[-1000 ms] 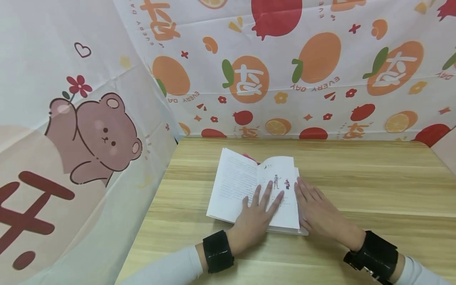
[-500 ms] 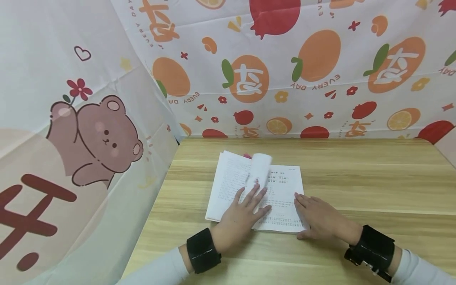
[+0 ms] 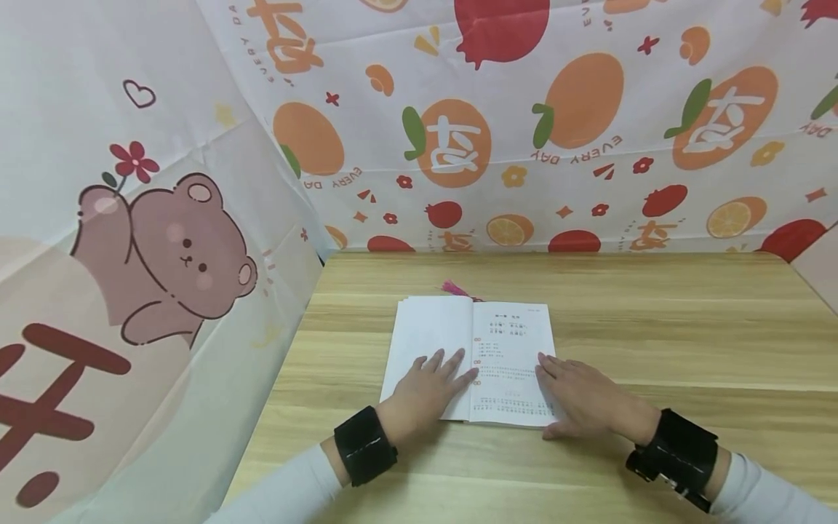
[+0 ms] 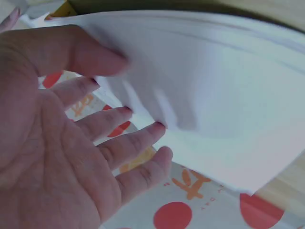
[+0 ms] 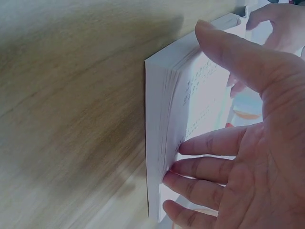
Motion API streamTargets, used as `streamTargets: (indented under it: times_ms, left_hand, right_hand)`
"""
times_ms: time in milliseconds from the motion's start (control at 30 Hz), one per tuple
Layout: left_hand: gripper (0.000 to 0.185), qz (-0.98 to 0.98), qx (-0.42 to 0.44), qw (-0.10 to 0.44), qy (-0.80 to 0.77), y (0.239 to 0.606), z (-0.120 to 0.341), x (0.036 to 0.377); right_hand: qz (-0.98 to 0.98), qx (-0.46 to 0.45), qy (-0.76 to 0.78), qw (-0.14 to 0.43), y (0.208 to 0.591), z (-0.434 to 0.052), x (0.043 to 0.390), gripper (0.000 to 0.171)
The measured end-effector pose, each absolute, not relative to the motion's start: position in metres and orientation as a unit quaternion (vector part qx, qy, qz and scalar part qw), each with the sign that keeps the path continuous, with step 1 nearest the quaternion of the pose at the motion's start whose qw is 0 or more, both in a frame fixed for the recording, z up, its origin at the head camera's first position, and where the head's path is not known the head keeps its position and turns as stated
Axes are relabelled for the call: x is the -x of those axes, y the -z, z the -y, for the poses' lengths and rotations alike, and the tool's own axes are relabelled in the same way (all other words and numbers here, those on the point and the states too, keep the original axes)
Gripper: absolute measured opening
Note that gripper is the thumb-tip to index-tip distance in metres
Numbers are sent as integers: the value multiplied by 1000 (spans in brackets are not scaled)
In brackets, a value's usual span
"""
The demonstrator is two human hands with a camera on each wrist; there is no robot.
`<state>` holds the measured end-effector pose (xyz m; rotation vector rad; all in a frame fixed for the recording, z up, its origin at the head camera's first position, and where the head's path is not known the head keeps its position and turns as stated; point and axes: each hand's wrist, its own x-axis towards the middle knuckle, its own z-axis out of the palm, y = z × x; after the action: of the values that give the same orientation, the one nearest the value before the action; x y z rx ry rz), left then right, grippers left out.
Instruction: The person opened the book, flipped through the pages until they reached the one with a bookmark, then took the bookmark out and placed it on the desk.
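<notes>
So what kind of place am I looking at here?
It looks like a makeshift indoor recording booth rather than a lived-in room: a wooden table closed in by printed cloths, a fruit-pattern cloth behind and a bear-print cloth to the side. An open book lies under both hands.

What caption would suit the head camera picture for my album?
Two hands, left hand and right hand, rest flat on an open book on a wooden table.

My arms, lower part of the frame

I wear pale grey long sleeves (image 3: 288, 491) and a wide black band (image 3: 364, 445) strapped on each wrist; the one at the lower right (image 3: 677, 458) is bulkier, with a small metal fitting on its lower edge.
</notes>
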<state>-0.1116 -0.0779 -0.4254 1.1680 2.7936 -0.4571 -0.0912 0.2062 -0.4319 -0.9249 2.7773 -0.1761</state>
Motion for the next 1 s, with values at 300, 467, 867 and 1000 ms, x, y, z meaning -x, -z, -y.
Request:
streamTargets:
  times_ms: [300,467,867,1000]
  left_hand:
    - [52,-936,-327,104,79,419,72,122]
    - [49,-938,-321,116,64,421,71,123]
    - [47,-941,-308,126,52,422,67,121]
    - [46,-943,-310,110,60,425,64,119]
  right_hand:
    - [-941,318,58,99,428,-207,98,90]
    - [-938,321,81,102,427,-209,101,87]
    - [-938,323,81,96,427,-208,102,79]
    - [-938,327,75,88,429,-207,103,78]
